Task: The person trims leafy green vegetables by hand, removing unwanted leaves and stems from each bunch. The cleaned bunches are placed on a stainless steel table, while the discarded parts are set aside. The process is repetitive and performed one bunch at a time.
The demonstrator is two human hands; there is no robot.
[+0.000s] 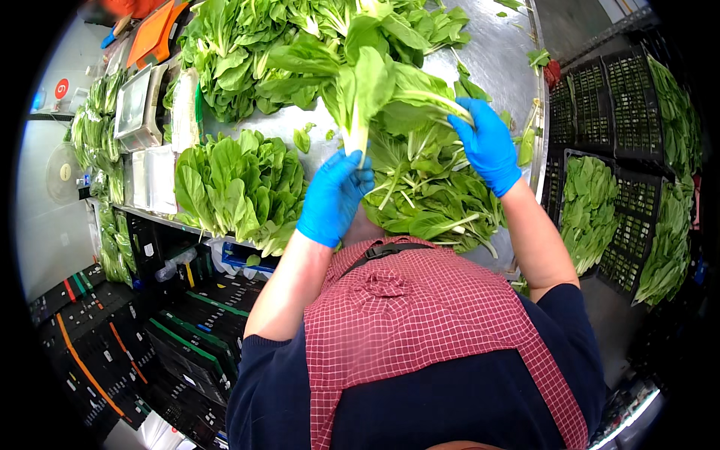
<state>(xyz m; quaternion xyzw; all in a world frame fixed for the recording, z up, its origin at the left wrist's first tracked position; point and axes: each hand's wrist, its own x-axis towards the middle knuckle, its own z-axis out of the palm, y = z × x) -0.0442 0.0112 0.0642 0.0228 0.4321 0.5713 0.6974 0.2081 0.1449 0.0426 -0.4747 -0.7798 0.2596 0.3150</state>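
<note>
My left hand [337, 194], in a blue glove, grips the pale base of a leafy green head [363, 93], its leaves fanning up and away from me. With the thumb and fingers of my right hand [488, 145], also blue-gloved, I pinch the whitish stalk of an outer leaf [430, 100] bent out to the right. Whether that leaf is still joined to the head is hidden. Beneath my hands lies a pile of loose leaves [444, 191] on the metal table. Left of my left hand, a group of leafy heads [242, 185] stands upright.
A large heap of greens [253, 50] covers the table's far side. A scale [135, 107], clear plastic bags [154, 177] and bagged greens [95, 121] sit to the left. Black crates [635, 107] with greens stand at right; stacked black crates [191, 349] are at lower left.
</note>
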